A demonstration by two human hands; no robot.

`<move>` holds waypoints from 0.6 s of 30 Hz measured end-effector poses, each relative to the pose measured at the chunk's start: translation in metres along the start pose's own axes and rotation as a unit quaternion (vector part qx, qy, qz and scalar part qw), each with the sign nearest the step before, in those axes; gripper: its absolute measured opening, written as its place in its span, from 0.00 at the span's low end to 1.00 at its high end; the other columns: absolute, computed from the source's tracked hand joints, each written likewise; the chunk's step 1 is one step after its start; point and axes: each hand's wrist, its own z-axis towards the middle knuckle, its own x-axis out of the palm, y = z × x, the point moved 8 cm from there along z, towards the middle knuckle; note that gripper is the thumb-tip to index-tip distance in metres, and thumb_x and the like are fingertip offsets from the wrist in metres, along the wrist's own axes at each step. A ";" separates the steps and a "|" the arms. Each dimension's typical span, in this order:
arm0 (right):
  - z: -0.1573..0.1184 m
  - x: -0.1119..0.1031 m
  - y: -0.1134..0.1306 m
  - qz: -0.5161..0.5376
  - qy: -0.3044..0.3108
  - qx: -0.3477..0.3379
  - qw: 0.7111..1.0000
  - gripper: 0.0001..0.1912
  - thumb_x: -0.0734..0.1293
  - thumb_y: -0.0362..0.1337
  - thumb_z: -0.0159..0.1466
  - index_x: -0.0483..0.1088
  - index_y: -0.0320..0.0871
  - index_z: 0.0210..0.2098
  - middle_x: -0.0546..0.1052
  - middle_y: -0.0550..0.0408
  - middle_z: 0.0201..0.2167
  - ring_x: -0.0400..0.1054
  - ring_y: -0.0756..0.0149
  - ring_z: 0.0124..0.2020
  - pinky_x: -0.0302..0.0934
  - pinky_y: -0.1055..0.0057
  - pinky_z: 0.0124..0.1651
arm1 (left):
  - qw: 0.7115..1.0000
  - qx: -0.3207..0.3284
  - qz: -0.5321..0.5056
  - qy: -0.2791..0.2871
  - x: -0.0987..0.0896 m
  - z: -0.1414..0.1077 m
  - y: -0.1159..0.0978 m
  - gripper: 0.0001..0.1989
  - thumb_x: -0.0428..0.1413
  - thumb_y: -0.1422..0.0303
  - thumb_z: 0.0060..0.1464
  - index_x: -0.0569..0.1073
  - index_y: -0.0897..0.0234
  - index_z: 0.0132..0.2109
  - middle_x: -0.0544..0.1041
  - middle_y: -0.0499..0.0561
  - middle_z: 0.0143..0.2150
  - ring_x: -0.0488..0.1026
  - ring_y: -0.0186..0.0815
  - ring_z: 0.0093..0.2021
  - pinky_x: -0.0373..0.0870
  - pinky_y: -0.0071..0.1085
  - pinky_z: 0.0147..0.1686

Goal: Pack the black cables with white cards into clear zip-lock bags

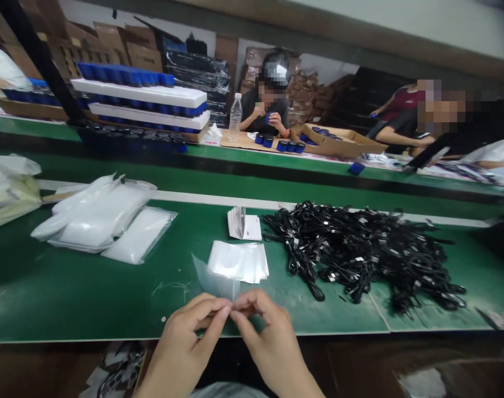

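Observation:
Between the fingertips of my left hand [194, 331] and my right hand [268, 334] is a thin clear plastic bag [213, 281], pinched at its near edge. Both hands are closed, thumb against forefinger, and almost touch each other over the table's front edge. Just beyond the held bag lies a fanned stack of clear plastic bags [239, 261] on the green table [144, 298]. Behind that stack sits a small pile of folded white leaflets [244, 224], some standing partly open. To the right spreads a large heap of black cables [360, 249], bundled in coils with metal plugs.
Filled packs of white plastic bags [106, 215] lie at the left. Across the bench, a person [272, 94] handles a blue-and-black item beside a clear bottle [235, 119]. White trays [144, 94] carry blue items, and a cardboard box [335, 141] stands right of the bottle.

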 end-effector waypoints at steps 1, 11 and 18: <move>-0.001 -0.003 -0.007 0.018 0.008 0.027 0.999 0.07 0.63 0.29 0.59 0.69 0.43 0.37 0.76 0.57 0.27 0.71 0.68 0.30 0.64 0.73 0.36 | 1.000 0.004 0.006 -0.012 0.004 0.000 0.002 0.10 0.51 0.63 0.58 0.74 0.59 0.41 0.75 0.47 0.40 0.75 0.33 0.40 0.72 0.23 0.41; -0.015 -0.023 -0.057 0.095 0.099 0.132 0.982 0.14 0.63 0.32 0.60 0.70 0.37 0.45 0.74 0.57 0.23 0.69 0.67 0.26 0.65 0.72 0.32 | 0.991 0.033 0.109 -0.066 0.042 0.007 0.005 0.08 0.51 0.67 0.56 0.72 0.61 0.42 0.75 0.49 0.37 0.75 0.34 0.36 0.74 0.29 0.39; -0.012 -0.041 -0.062 0.026 0.072 0.102 0.992 0.11 0.62 0.33 0.61 0.74 0.39 0.40 0.78 0.52 0.30 0.72 0.63 0.32 0.65 0.70 0.35 | 0.959 0.132 0.229 -0.100 0.057 0.001 -0.001 0.07 0.51 0.68 0.56 0.74 0.61 0.39 0.75 0.50 0.34 0.74 0.37 0.37 0.71 0.31 0.38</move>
